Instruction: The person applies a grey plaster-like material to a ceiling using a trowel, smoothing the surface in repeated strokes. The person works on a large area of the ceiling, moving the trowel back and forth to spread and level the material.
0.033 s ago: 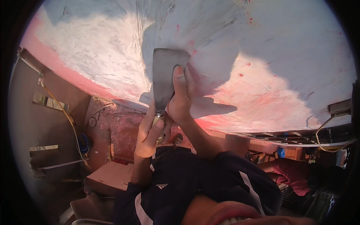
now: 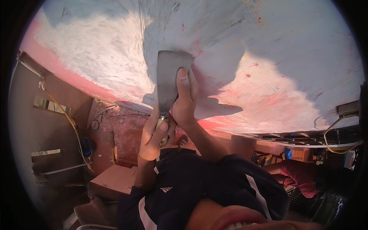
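A wide steel putty knife (image 2: 167, 84) is held upright with its blade at a mottled white, grey and pink curved surface (image 2: 276, 42). My left hand (image 2: 152, 140) is closed round its pale handle, below the metal collar. My right hand (image 2: 184, 101) grips the right side of the blade, its thumb up along the face and its other fingers partly hidden. Shadows of hands and tool fall on the painted surface around them.
At the left are a brown panel (image 2: 53, 126), a yellow hose (image 2: 71, 120) and a cardboard-coloured box (image 2: 111, 178). A red, paint-flecked floor (image 2: 124, 134) shows below. Another person in maroon clothing (image 2: 301, 176) is at the lower right, beneath a looped cable (image 2: 327, 134).
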